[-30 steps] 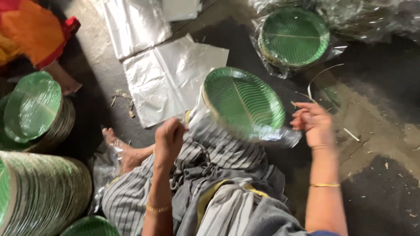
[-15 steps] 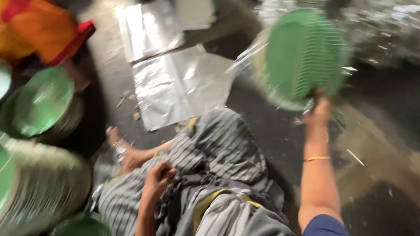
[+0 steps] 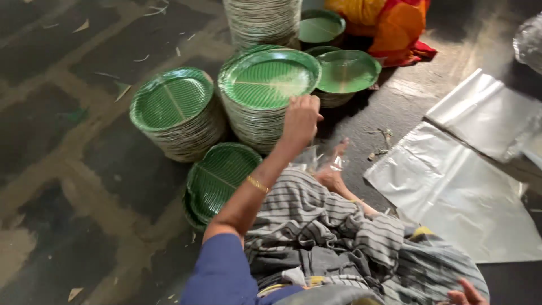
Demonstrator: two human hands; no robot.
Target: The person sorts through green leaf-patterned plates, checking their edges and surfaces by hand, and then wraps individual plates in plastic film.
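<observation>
A: Right, where is the left hand point(image 3: 301, 117)?

B: Stretched out toward twelve o'clock from the lap, resting at the near rim of the tall middle stack of green plates point(image 3: 266, 79). The fingers are curled loosely down over the rim at about five o'clock on the top plate. I cannot tell whether they actually pinch a plate or only touch it.

A: And the right hand point(image 3: 466, 295)?

B: Only a few fingertips show at the bottom edge, around five o'clock in the view, spread apart and lying on the striped cloth point(image 3: 333, 226) over the knee. They grip nothing that I can see.

A: What surrounds the middle stack?

B: At its nine o'clock stands a second stack point(image 3: 172, 104), just beside it and a little lower. At its seven o'clock lies a short pile point(image 3: 217, 178), partly behind the forearm with its gold bangle point(image 3: 257, 184). At its two o'clock is a lower stack point(image 3: 345, 72), touching or nearly so. At twelve o'clock a very tall column of plates point(image 3: 262, 20) rises out of view.

A: Anything on the other side?

B: Silvery plastic sheets point(image 3: 463, 192) lie flat on the dark floor at three o'clock, well apart from the plates. Orange and red cloth point(image 3: 395, 25) sits at one o'clock. A bare foot point(image 3: 333, 169) pokes out near the left hand, with crumpled clear film point(image 3: 307, 158) beside it.
</observation>
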